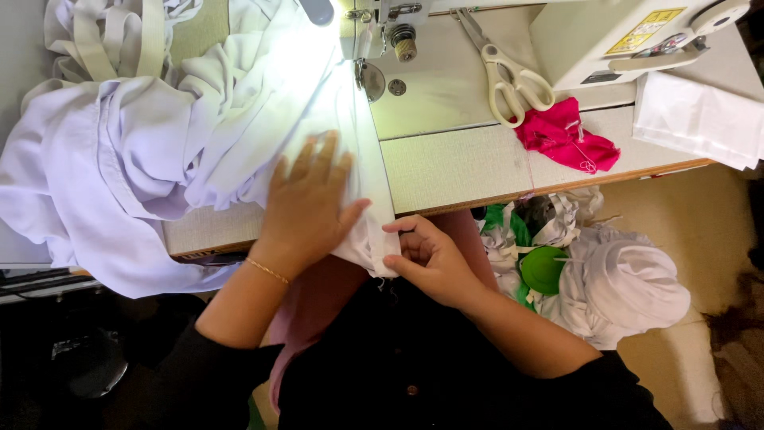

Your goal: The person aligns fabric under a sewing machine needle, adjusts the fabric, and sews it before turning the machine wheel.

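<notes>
While hands press white fabric (239,119), scissors (509,76) lie beside pink scrap (567,137).

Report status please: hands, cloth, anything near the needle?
Left hand flat on white cloth. Right hand pinching its edge at the table front. Scissors and pink scrap lie apart, right.

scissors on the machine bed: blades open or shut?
Shut. The scissors lie flat on the sewing machine bed, blades together in one narrow point, cream handle loops side by side. Neither hand touches them.
</notes>
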